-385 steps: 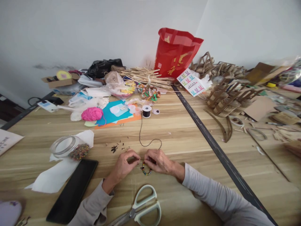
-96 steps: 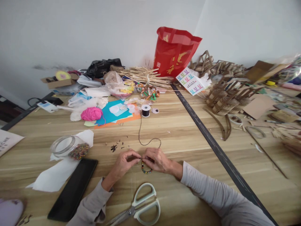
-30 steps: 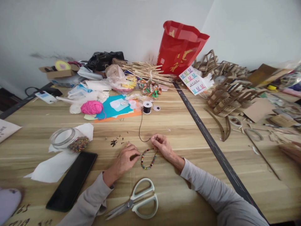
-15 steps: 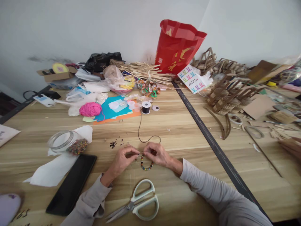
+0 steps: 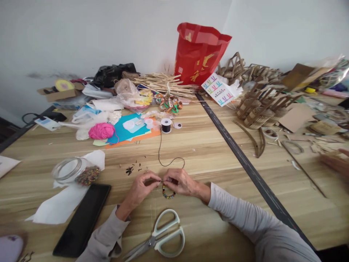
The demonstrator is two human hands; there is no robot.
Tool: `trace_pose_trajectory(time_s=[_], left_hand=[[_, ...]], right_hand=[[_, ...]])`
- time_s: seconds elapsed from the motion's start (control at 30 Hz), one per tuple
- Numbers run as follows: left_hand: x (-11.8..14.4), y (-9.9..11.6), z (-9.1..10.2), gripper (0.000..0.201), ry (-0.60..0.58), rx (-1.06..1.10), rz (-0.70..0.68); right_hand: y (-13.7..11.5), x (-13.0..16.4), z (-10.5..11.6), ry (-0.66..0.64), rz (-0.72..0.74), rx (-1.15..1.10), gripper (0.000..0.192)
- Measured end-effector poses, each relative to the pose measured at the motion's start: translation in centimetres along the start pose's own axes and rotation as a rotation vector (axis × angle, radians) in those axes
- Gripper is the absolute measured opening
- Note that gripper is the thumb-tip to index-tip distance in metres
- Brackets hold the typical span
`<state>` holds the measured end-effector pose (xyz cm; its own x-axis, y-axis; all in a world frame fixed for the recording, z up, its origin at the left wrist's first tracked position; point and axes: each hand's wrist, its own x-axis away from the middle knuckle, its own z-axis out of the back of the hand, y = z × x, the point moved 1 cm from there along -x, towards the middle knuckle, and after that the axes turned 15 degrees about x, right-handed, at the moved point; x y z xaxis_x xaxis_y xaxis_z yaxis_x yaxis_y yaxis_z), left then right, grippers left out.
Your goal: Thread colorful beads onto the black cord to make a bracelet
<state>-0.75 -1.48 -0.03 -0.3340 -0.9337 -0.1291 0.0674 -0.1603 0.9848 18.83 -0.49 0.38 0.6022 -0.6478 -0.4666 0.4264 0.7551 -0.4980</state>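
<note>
My left hand (image 5: 141,188) and my right hand (image 5: 178,182) meet fingertip to fingertip above the table, each in a pinch. A short dark bit of black cord (image 5: 161,181) shows between them. A beaded bracelet (image 5: 169,197) of many colours hangs in a loop under my right fingers, partly hidden by them. From the right hand a slack black cord (image 5: 174,158) runs back to a white spool (image 5: 166,125) wound with black. White-handled scissors (image 5: 155,238) lie below the hands. Left of my left hand are several short black cord scraps (image 5: 130,170).
A glass jar (image 5: 67,171) with beads lies tipped on white paper (image 5: 58,205), beside a black phone (image 5: 83,220). Pink yarn (image 5: 101,131), coloured paper (image 5: 127,127), a red bag (image 5: 201,54) and small woven baskets (image 5: 257,112) stand behind. Another person's hand (image 5: 336,162) is at the right edge.
My fingertips have come closer together, and the right hand has shifted slightly left and down. The view has turned slightly, so the background sits a little further left.
</note>
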Motion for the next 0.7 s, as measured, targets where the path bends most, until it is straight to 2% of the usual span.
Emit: trace_pose_trajectory(time_s=[0.7], left_hand=[[-0.02, 0.0, -0.13, 0.004, -0.017, 0.008, -0.037]], right_hand=[[0.01, 0.03, -0.16, 0.011, 0.015, 0.026, 0.017]])
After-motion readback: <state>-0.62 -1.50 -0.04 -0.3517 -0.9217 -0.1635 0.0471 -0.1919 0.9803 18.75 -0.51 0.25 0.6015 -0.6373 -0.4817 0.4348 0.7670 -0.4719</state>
